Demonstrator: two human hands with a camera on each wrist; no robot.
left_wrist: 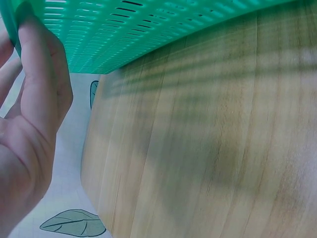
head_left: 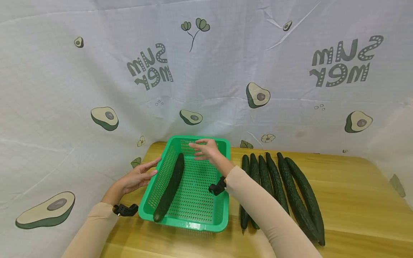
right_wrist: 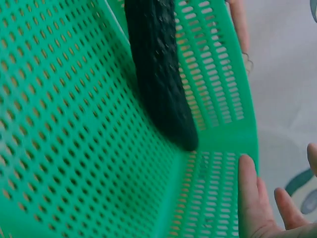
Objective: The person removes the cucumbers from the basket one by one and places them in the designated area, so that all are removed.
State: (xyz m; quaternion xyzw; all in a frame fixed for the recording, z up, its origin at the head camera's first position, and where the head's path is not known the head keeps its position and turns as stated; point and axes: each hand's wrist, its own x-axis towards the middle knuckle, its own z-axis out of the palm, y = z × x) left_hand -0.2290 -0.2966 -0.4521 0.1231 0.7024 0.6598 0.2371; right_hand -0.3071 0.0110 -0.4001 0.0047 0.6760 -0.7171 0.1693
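Note:
A green plastic basket (head_left: 193,227) with slotted walls stands on the table. Along its left side lies one long dark green cucumber (head_left: 172,186), its near end raised at the front rim. My left hand (head_left: 137,177) is at the basket's left wall, fingers fairly straight, fingertips right at the rim; the left wrist view shows the fingers (left_wrist: 37,64) against the green plastic. Over the far part of the basket, my right hand (head_left: 206,149) hovers with spread fingers and nothing in them. In the right wrist view the cucumber (right_wrist: 161,74) lies beyond the fingertips.
Several more cucumbers (head_left: 298,197) lie side by side on the wooden table (head_left: 351,200), right of the basket and partly beneath my right forearm. A white cloth with avocado prints (head_left: 258,95) hangs behind the table and along its left side.

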